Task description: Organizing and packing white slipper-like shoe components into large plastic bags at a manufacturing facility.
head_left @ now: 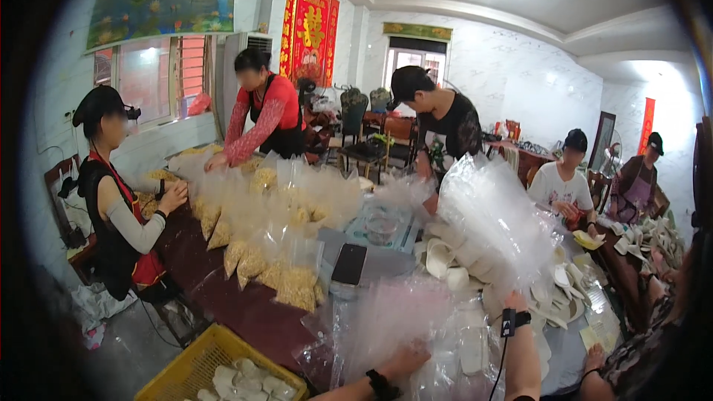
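My left hand (405, 360) reaches in from the lower edge and grips a clear plastic bag (394, 319) lying on the table. My right hand (514, 301), with a black wrist strap, is raised and holds up a large bundle of clear plastic bags (494, 215). White curved pieces (445, 260) lie piled under and beside the bundle. A black phone (349, 263) rests on the table just left of them.
Several filled bags of yellowish bits (290, 282) cover the dark red table (238, 312). A yellow crate (193, 364) of white pieces stands at lower left. Several other people work around the table; a person in a black vest (119, 200) is on the left.
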Tool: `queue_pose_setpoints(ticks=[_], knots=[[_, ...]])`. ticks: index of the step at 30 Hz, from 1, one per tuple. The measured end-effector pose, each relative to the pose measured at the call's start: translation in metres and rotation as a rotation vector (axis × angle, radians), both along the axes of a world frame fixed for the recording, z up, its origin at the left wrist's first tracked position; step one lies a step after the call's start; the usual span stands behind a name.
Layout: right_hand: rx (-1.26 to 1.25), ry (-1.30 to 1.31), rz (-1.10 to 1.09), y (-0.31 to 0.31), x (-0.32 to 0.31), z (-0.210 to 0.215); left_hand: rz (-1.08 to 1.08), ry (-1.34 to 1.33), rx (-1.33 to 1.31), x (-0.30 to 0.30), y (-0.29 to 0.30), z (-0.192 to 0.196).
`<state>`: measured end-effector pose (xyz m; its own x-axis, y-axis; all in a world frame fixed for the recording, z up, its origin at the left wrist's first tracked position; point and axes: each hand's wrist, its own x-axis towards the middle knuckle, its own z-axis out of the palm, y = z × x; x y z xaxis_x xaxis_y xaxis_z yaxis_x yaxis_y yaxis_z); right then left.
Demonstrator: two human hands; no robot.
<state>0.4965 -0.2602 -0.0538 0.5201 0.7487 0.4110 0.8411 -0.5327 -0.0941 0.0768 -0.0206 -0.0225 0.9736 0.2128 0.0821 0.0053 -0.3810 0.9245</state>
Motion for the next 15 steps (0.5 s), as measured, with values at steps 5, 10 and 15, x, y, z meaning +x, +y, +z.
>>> queue_pose_setpoints(ticks=[5, 10, 15], knots=[[-0.101, 0.043, -0.050, -0.013, 0.025, -0.021, 0.033, -0.058, -0.135, 0.000, 0.001, 0.004], [-0.153, 0.038, -0.102, -0.032, 0.041, -0.060, 0.062, -0.191, -0.098, 0.001, 0.008, -0.017], [-0.100, -0.107, -0.156, -0.063, 0.040, -0.098, -0.057, -0.359, 1.175, 0.040, 0.011, -0.092]])
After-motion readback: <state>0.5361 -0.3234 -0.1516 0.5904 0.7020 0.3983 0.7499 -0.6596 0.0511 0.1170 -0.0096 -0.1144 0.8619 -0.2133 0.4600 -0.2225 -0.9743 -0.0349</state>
